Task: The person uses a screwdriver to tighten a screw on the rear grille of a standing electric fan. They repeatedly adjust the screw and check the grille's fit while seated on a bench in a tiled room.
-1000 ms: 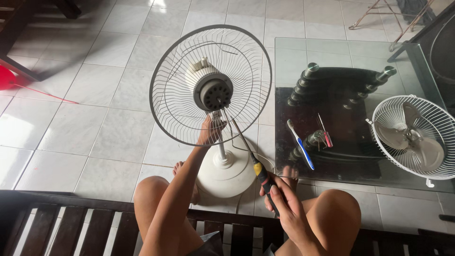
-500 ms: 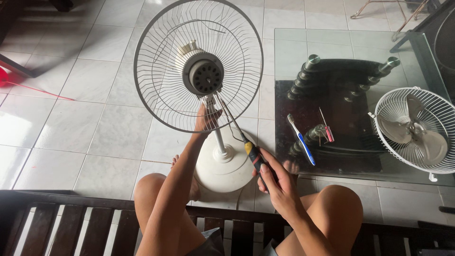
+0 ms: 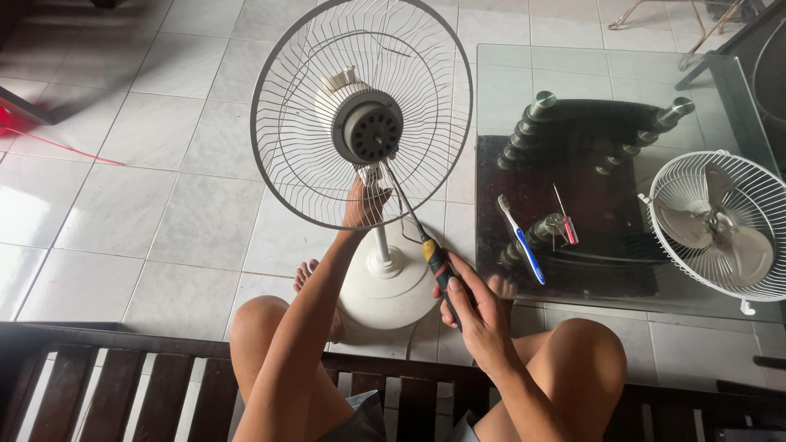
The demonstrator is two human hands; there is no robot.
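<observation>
Screwdriver [image 3: 426, 245] tip risen to motor hub [image 3: 371, 131]; right hand [image 3: 475, 315] grip closed on handle; left hand [image 3: 364, 205] clasps fan neck.

White pedestal fan [image 3: 368, 131] stands upright, blades removed; black-and-yellow screwdriver [image 3: 434, 258] angles up to its motor hub

Head camera, steeply downward, near the lap.

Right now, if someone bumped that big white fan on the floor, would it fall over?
Probably not easily: the fan stands on a wide round base, which looks weighty. Still, the large wire guard sits high on a thin pole, so a hard push up top might tip it. The left hand grips it below the guard, which likely steadies it.
</observation>
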